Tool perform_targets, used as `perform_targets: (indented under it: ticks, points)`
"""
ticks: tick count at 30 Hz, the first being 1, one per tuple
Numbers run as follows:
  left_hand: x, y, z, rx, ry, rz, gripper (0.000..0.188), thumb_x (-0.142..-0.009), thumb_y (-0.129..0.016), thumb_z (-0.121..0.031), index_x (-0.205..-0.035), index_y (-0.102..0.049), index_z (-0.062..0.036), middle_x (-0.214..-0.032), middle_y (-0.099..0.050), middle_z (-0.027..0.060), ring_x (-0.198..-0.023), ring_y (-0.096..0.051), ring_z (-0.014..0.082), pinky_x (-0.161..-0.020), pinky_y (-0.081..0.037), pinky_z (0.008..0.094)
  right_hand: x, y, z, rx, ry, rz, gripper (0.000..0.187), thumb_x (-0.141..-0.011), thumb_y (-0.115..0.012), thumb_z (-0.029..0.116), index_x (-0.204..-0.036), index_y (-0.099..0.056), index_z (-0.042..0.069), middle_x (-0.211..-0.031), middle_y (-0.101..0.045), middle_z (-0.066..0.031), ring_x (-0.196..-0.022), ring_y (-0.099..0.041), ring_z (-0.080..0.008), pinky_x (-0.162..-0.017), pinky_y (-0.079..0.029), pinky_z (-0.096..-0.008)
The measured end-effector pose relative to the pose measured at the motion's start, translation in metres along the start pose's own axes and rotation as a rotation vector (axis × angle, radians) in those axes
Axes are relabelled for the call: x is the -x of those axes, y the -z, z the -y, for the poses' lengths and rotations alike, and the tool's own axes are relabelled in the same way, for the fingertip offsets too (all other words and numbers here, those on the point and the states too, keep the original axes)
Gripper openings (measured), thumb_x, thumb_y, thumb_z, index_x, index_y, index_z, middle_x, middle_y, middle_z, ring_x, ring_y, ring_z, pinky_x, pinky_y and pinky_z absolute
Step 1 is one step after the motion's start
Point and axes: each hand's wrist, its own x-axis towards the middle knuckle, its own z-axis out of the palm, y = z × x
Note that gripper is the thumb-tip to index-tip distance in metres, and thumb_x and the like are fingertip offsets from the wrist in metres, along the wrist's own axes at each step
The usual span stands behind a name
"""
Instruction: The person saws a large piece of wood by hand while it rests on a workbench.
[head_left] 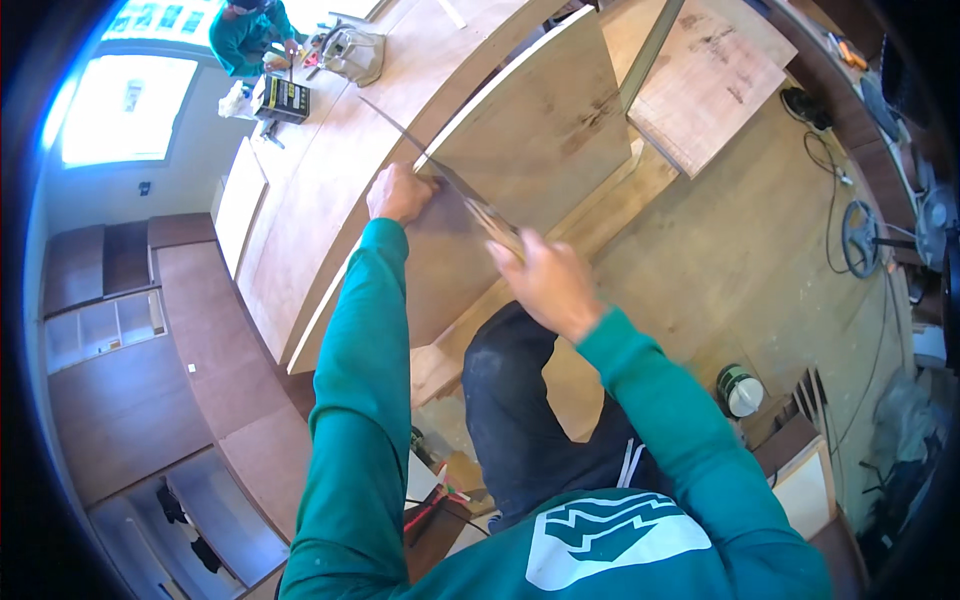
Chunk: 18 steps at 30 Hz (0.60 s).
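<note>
My right hand [552, 287] is closed round the wooden handle of a handsaw [462, 190]. Its long thin blade points up and left, lying across the pale upper edge of a large wooden panel [550, 120]. The blade is smeared by motion, and how deep it sits in the wood I cannot tell. Just left of the blade, my left hand [400, 194] grips the panel's upper edge, its fingertips partly hidden. The panel stands on edge against a long wooden-topped table [330, 180].
Across the table another person in a green top [245, 40] works near a dark box [282, 100] and a bag [352, 55]. A board [710, 90] juts out at upper right. A can [740, 390] and a cable [828, 200] lie on the right. Brown cabinets [130, 400] stand left.
</note>
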Motion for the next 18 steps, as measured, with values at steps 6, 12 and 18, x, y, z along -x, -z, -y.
perform_targets:
  ticks: [6, 12, 18]
  points:
    - [0.0, 0.006, 0.012, 0.205, -0.088, -0.055, 0.057, -0.08, -0.1, -0.038, -0.113, -0.086, 0.0063, -0.102, -0.085, 0.0267, -0.091, -0.084, 0.0336, -0.085, -0.065, 0.0482, 0.187, 0.09, -0.034, 0.029, -0.008, -0.003, 0.055, -0.11, -0.076, 0.042, -0.135, -0.07, -0.006, -0.076, -0.074, -0.028, -0.067, -0.075, -0.0479, -0.061, -0.059, -0.0555]
    - [-0.004, -0.004, 0.0, 0.169, -0.056, -0.106, 0.055, -0.081, -0.099, -0.034, -0.113, -0.085, 0.0088, -0.098, -0.086, 0.0243, -0.087, -0.083, 0.0316, -0.081, -0.065, 0.0466, 0.057, 0.013, -0.065, 0.05, 0.186, -0.062, 0.051, -0.111, -0.074, 0.047, -0.12, -0.071, -0.003, -0.081, -0.075, -0.0308, -0.073, -0.074, -0.0524, -0.065, -0.059, -0.0588]
    - [-0.011, -0.019, 0.001, 0.123, -0.023, 0.046, 0.045, -0.088, -0.089, -0.04, -0.122, -0.088, -0.0112, -0.122, -0.085, 0.0209, -0.118, -0.081, 0.039, -0.102, -0.062, 0.0512, -0.024, -0.017, -0.016, 0.012, 0.022, -0.025, 0.062, -0.113, -0.063, 0.059, -0.104, -0.07, -0.002, -0.083, -0.075, -0.0335, -0.082, -0.075, -0.0569, -0.074, -0.06, -0.0651]
